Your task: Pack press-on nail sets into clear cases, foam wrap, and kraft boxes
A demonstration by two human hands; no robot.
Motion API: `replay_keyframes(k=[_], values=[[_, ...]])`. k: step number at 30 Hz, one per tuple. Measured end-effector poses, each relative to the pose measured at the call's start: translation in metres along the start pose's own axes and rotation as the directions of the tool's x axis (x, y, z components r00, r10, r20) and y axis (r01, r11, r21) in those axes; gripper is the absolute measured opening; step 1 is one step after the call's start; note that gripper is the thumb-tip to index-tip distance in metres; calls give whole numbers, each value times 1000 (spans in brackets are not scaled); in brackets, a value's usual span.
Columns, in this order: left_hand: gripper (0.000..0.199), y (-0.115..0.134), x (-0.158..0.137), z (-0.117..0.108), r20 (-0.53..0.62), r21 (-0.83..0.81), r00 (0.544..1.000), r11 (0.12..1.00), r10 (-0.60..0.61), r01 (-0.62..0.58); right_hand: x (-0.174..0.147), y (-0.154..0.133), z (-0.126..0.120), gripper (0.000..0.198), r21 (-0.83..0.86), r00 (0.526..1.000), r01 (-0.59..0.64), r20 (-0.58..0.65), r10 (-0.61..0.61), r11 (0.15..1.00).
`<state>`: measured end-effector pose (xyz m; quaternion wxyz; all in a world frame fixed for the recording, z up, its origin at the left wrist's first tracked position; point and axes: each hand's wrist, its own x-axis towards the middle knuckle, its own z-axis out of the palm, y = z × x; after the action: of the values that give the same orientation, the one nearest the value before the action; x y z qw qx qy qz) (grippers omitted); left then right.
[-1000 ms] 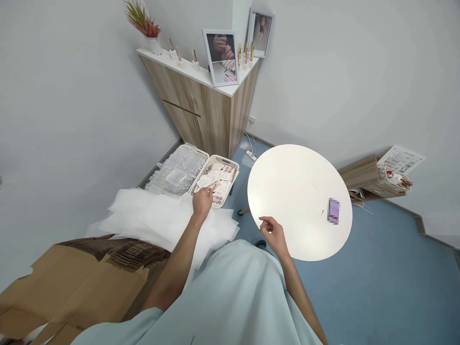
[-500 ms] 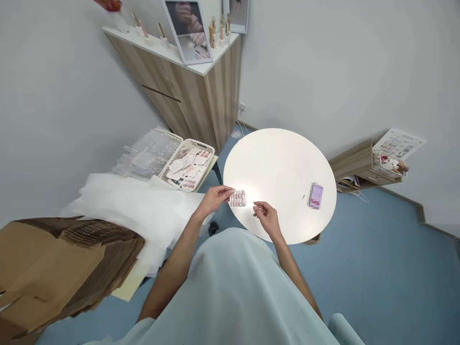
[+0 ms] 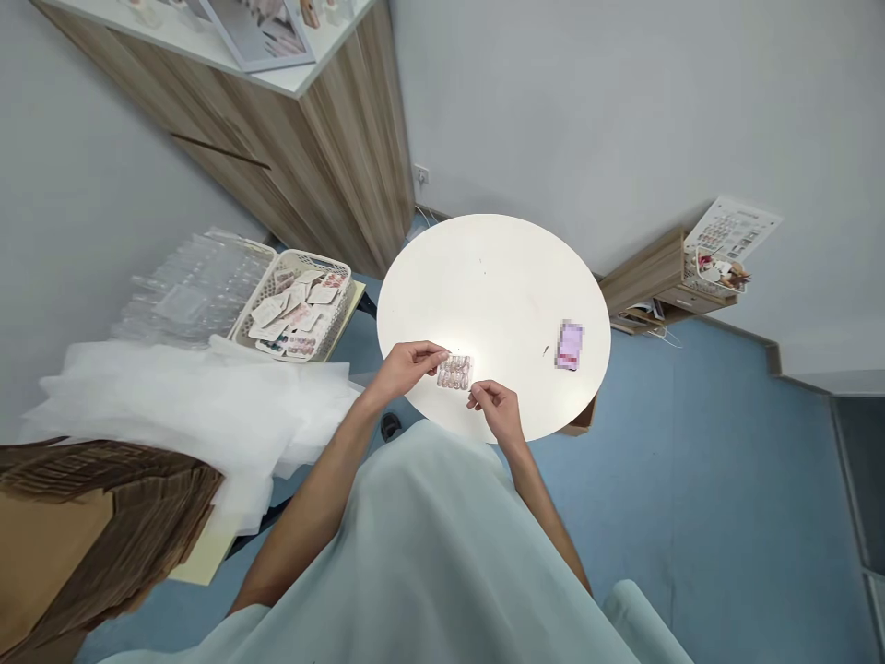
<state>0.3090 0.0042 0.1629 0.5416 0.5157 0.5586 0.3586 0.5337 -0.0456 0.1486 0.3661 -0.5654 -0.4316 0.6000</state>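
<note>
A small clear set of press-on nails, laid out in rows, is held just over the near edge of the round white table. My left hand pinches its upper left edge between thumb and fingers. At the lower right corner, my right hand has its thumb and forefinger closed on the set, the other fingers curled. Farther right on the tabletop lies a purple rectangular object, blurred by pixels, with a tiny dark bit beside it.
To the left, a white basket holds several cards and nail sets, beside stacked clear plastic boxes. White wrapping sheets and flattened cardboard boxes lie nearer. A wooden cabinet stands behind; a low shelf is at right.
My view has shifted right and down. My right hand has come in to the lower right corner of the nail set, its fingers closing there; my left hand still holds the set.
</note>
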Motion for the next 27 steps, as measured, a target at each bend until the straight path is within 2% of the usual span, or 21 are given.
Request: replay_keyframes(k=[4,7,9,12,15,21,24,27], values=[[52,2,-3,0,-5,-2,1000,1000,-29,29,-1,2,5,27,14,1000,-4,-21,4,1000],[55,1,-7,-3,15,-62,998,996,-56,57,-3,3,12,25,7,999,0,-44,1,1000],[61,0,-11,-5,100,-200,993,976,-67,86,-5,2,17,25,23,1000,-9,-25,10,1000],[74,-6,-16,-8,302,-474,953,863,-25,173,-8,-3,24,27,100,997,-48,64,42,994],[78,-14,-21,-10,396,-591,918,768,7,248,-11,-6,33,28,165,990,-83,129,61,983],[79,-25,-25,-17,404,-630,915,729,12,269,-13,-6,42,25,240,988,-125,121,98,963],[81,-25,-26,-22,407,-616,913,740,7,269,-14,-5,46,25,181,988,-126,109,108,975],[79,-22,-27,-25,362,-577,932,781,-16,238,-18,-8,54,27,36,998,-61,-20,61,998]])
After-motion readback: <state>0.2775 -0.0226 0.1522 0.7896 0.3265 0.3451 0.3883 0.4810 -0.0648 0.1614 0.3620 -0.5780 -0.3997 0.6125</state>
